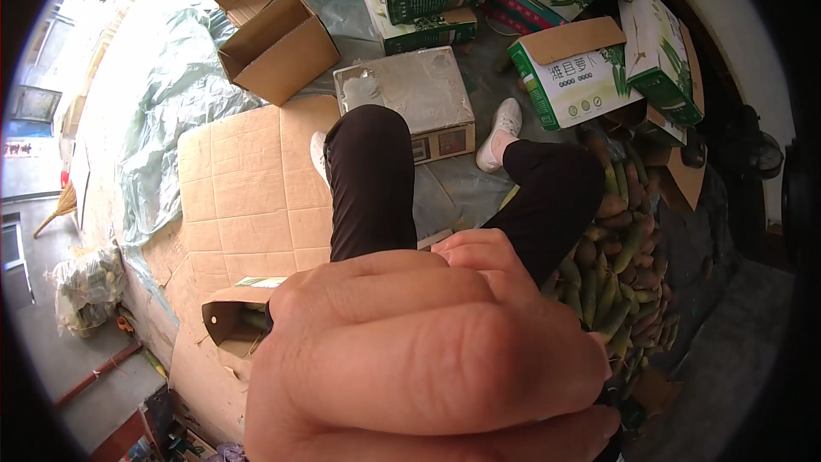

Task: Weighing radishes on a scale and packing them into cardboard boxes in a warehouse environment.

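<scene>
Very close up, my left hand (410, 359) fills the lower middle of the view, its fingers bent and pressed together. Just behind it, the curled fingers of my right hand (489, 255) show, and the two hands overlap. Whatever lies between or inside them is hidden. Beyond the hands are my knees in dark trousers (372, 180), with a white box (406, 90) between my feet. To the right lies a heap of long green radishes (616, 291). An open carton (231, 325) with something green inside stands left of my hands.
Flattened cardboard (248, 180) covers the floor on the left, beside crumpled clear plastic sheeting (171, 94). An open brown carton (282, 47) stands past it. Printed green-and-white cartons (569, 77) are grouped at the far right. A fan (757, 154) stands near the right wall.
</scene>
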Action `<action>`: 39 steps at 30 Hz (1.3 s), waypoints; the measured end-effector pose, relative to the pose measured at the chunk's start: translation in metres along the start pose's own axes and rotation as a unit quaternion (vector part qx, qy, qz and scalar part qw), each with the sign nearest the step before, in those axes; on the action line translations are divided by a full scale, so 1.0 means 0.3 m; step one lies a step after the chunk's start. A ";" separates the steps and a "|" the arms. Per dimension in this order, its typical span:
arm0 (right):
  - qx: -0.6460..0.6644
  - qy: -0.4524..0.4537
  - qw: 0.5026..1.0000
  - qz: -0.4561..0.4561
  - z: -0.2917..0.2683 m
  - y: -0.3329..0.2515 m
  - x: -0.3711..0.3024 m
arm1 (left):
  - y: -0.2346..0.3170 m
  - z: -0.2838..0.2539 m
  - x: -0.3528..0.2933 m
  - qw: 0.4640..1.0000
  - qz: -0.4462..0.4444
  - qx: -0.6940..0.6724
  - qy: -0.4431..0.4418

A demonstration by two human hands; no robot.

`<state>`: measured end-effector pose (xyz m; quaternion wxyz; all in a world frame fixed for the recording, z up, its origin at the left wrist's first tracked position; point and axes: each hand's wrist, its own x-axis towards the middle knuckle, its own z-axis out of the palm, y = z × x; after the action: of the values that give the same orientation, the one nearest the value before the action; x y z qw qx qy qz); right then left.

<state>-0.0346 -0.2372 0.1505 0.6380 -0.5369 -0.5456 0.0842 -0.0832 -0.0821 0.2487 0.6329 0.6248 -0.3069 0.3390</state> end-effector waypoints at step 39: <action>0.044 -0.037 0.996 0.073 -0.035 0.008 -0.010 | -0.119 -0.007 0.061 0.979 0.184 -0.085 -0.040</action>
<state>-0.0265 -0.2446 0.1486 0.6328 -0.5429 -0.5241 0.1739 -0.0437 -0.0789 0.2426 0.5977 0.5148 -0.4690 0.3971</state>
